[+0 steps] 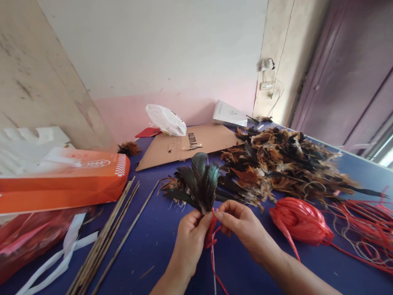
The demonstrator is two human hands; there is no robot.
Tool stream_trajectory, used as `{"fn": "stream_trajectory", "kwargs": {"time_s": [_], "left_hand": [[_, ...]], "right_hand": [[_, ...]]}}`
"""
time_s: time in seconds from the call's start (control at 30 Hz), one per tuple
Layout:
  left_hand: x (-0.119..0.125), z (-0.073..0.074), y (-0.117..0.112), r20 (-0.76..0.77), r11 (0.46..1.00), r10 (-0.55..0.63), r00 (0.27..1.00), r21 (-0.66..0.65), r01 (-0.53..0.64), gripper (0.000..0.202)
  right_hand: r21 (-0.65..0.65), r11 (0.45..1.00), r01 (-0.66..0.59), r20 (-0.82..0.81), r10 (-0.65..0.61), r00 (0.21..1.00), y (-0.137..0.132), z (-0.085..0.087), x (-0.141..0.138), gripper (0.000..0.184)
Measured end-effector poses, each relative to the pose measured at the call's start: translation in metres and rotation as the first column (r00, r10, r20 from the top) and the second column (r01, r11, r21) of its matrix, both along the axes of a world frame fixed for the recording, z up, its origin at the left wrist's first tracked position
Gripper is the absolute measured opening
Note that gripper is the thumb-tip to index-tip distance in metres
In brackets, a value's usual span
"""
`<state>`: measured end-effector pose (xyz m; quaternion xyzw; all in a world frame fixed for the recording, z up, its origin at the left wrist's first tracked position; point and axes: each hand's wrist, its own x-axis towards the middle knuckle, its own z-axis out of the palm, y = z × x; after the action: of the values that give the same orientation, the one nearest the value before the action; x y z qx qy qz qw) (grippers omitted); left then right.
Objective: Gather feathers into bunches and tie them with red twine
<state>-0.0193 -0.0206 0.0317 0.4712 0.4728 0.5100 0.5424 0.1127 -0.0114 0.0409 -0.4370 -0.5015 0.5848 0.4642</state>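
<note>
The left hand (192,231) is pinched shut around the quill ends of a fan of dark, green-sheened feathers (199,180), which stands up at its twelve o'clock. The right hand (242,229), touching it at three o'clock, has thumb and forefinger closed on a thin red plastic raffia strip (211,239) that meets the quills and trails down toward six o'clock.

The hold looks narrow. If the left fingers ease while the strip is pulled, the quills could splay or slide out (they look slick and light). A sharp tug could also split the strip lengthwise, and its loose tail might snag on a wrist.

At the right hand's three o'clock lies a crumpled red raffia bundle (299,223). At one o'clock is a heap of loose brown and black feathers (285,168), where a dropped feather would be lost. Thin bamboo sticks (107,241) lie at the left hand's nine o'clock on the blue table (159,233).
</note>
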Motion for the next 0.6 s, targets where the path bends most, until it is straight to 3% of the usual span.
{"fn": "stream_trajectory", "kwargs": {"time_s": [0.13,0.23,0.37,0.6], "left_hand": [[0.001,0.001,-0.001,0.014,1.0,-0.017,1.0,0.012,0.016,0.026],[0.0,0.0,0.0,0.013,1.0,0.011,1.0,0.01,-0.011,0.028],[-0.001,0.0,0.0,-0.028,0.998,0.063,0.998,0.03,-0.062,0.028],[-0.004,-0.001,-0.001,-0.21,0.982,0.142,0.967,0.152,-0.111,0.032]], "right_hand": [[-0.011,1.0,0.005,0.008,-0.005,1.0,0.0,-0.002,-0.001,0.019],[0.009,0.997,0.081,0.025,-0.082,0.996,0.001,-0.003,-0.002,0.016],[0.142,0.978,0.155,0.113,-0.171,0.979,-0.002,-0.003,-0.003,0.012],[0.372,0.924,0.088,0.325,-0.218,0.92,-0.012,-0.002,-0.007,0.015]]}}
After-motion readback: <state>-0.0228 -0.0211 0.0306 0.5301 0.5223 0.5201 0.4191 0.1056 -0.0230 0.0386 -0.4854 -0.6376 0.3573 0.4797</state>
